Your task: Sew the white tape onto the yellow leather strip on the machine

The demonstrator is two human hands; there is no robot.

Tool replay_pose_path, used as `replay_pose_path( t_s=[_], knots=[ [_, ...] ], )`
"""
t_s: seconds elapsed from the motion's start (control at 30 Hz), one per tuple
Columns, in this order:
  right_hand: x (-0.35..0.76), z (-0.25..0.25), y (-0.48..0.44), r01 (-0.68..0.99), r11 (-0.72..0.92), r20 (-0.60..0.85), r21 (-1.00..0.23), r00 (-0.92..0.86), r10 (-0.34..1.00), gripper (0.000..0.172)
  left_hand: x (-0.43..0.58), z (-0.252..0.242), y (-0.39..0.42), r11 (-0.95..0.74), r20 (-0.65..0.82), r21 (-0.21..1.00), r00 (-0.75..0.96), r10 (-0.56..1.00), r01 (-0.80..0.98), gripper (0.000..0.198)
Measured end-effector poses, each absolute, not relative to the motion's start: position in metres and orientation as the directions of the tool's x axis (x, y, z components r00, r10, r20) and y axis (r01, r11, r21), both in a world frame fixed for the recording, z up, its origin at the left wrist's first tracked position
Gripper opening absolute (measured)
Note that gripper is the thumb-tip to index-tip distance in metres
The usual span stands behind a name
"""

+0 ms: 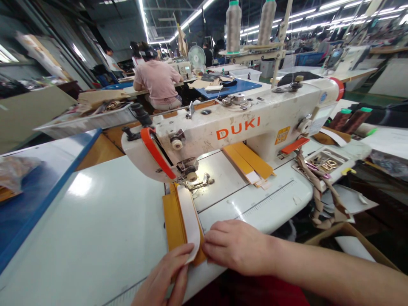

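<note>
A mustard-yellow fabric piece (174, 219) lies under the needle end of the white sewing machine (204, 127). On top of it runs a white backing strip (188, 214), its near end curling up. My left hand (167, 274) pinches that near end between thumb and fingers. My right hand (236, 246) is closed, with its fingertips at the right edge of the yellow fabric near the table's front; what lies under those fingertips is partly hidden. The presser foot area (191, 176) is lit by a small lamp, and the needle itself is hard to make out.
Stacked yellow strips (250, 163) with white ends lie under the machine arm. A tray of metal rings (328, 163), brown thread cones (353, 119) and tan strips (315, 195) are at the right. A blue-edged table (63, 182) adjoins at left. A co-worker (161, 83) sits ahead.
</note>
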State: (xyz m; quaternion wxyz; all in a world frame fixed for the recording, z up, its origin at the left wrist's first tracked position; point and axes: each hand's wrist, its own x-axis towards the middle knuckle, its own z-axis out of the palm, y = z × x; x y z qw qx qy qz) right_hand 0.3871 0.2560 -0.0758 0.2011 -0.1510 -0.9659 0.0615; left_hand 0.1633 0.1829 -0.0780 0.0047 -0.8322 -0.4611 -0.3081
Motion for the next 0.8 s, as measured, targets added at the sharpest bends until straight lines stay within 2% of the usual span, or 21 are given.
replay_pose_path(
  t_s=[0.2,0.47,0.57,0.8],
  knots=[
    [0.384,-0.081,0.258,0.159,0.986,0.444,-0.049,-0.881,0.164,0.015,0.163,-0.082,0.187,-0.663,0.533,0.166,0.499,0.683,0.730,0.018],
    [0.386,-0.086,0.254,0.178,0.984,0.521,-0.016,-0.839,0.160,0.018,0.161,-0.075,0.188,-0.745,0.489,-0.078,0.677,0.550,0.662,0.029],
    [0.387,-0.087,0.255,0.180,0.983,0.546,-0.033,-0.821,0.168,0.022,0.163,-0.074,0.188,-0.749,0.515,-0.098,0.677,0.525,0.656,0.028],
    [0.395,-0.091,0.252,0.159,0.984,0.486,-0.085,-0.855,0.181,0.022,0.169,-0.078,0.186,-0.737,0.527,-0.070,0.652,0.545,0.672,0.029]
  ],
)
